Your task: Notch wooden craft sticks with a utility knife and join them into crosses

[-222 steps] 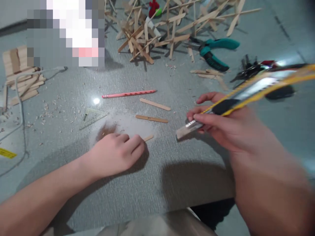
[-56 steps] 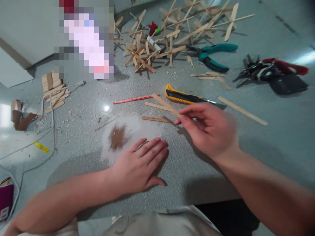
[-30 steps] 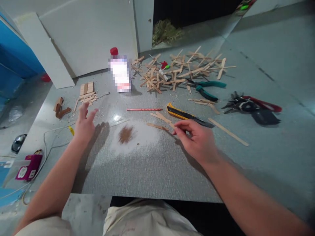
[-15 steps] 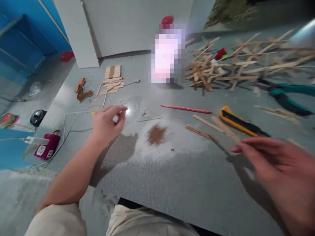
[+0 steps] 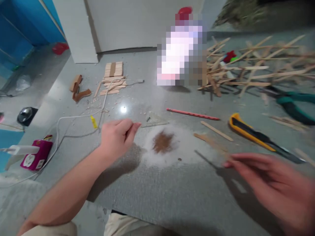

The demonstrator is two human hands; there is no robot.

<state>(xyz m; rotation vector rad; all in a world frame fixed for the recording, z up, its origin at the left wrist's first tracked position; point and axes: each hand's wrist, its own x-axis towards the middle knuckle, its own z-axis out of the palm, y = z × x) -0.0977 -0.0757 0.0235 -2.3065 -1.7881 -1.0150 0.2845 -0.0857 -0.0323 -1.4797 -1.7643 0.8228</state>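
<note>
My right hand [image 5: 268, 177], at the right, pinches a thin wooden craft stick [image 5: 216, 144] between thumb and fingers; the stick is smeared by motion. My left hand [image 5: 116, 137] is closed in a pinch above the table, left of a patch of brown powder [image 5: 163, 141]. What it holds, if anything, is hidden. Just beyond its fingertips lies a clear set square [image 5: 155, 120]. A second craft stick [image 5: 216, 130] rests behind the held one. Near my right hand lies a yellow and black utility knife [image 5: 253, 132], its blade pointing right.
A red pencil [image 5: 193, 114] lies mid-table. Stacked craft sticks [image 5: 114, 69] and a white cable [image 5: 73, 117] are at the left, near a purple power adapter [image 5: 36, 155]. Glued stick lattices [image 5: 256, 68] and green-handled pliers [image 5: 295, 105] stand at the right. A blurred-out bright object [image 5: 178, 54] is at the back.
The view has shifted slightly. My left hand has come lower and nearer the powder, still pinched. My right hand has moved slightly left and down with the stick.
</note>
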